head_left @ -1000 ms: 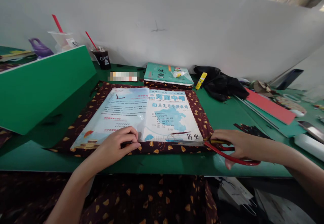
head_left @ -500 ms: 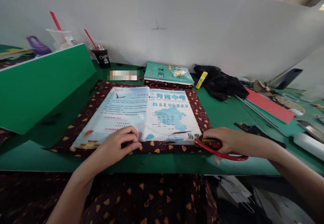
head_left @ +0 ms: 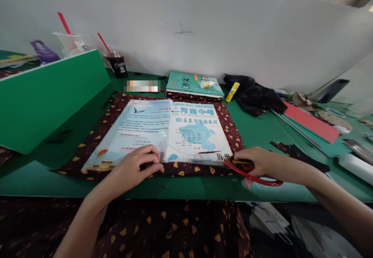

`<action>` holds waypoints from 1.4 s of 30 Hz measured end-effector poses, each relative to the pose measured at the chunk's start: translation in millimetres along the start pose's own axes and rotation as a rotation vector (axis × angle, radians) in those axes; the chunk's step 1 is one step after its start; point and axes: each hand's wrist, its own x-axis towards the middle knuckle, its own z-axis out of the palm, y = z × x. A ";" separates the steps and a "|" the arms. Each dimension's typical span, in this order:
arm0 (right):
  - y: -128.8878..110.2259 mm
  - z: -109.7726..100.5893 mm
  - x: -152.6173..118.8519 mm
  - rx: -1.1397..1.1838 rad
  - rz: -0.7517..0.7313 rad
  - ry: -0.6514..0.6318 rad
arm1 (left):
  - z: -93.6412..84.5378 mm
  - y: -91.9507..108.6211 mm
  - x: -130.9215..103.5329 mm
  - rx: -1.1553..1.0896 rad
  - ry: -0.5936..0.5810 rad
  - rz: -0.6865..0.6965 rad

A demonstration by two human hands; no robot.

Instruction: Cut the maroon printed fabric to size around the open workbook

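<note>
An open book (head_left: pixel 151 131) with a blue-and-white cover lies face up on a dark brown cloth (head_left: pixel 236 133) patterned with yellow leaf shapes. At the book's lower edge, near its spine, my left hand (head_left: pixel 142 161) has its fingers curled and its thumb close to them, pinching the cloth edge. My right hand (head_left: pixel 252 162) grips scissors with red handles (head_left: pixel 262 180) at the lower right corner of the book. Their blades point left along the front strip of cloth, and the blade tips are hard to make out.
Behind the book stand a stack of books (head_left: pixel 189 85), a yellow glue stick (head_left: pixel 232 92) and a black coffee cup (head_left: pixel 117 65). A green board (head_left: pixel 55 98) rises on the left. Black fabric (head_left: pixel 253 95), a red folder (head_left: pixel 310 122) and a white object (head_left: pixel 357 168) lie to the right.
The red scissor handle in my right hand has shifted slightly left, and the handles look a little closer together. My left hand stays in place on the cloth edge.
</note>
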 end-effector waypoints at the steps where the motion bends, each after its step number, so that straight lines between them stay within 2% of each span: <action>1: 2.0 0.9 0.5 -0.005 -0.005 -0.001 | -0.1 -0.2 -0.1 -0.001 -0.002 -0.001; 15: 6.3 5.2 -3.0 -0.057 -0.050 0.078 | 0.9 0.5 0.2 0.004 -0.007 -0.011; 19: 7.8 6.0 -4.6 -0.071 -0.009 0.096 | 0.7 -0.5 0.3 0.007 0.004 -0.002; 24: 16.4 6.4 -5.9 -0.060 0.047 0.203 | 0.5 -2.1 -0.6 0.014 0.012 0.008; 27: 13.5 4.5 -10.5 -0.083 0.012 0.136 | 0.6 -1.1 -0.3 0.013 0.014 0.003; 31: 2.8 3.1 -14.8 -0.051 0.073 0.058 | 0.6 1.6 0.5 0.016 0.020 0.000; 42: -5.0 4.2 -8.3 -0.025 0.064 0.092 | -0.4 3.0 0.8 0.009 0.021 0.010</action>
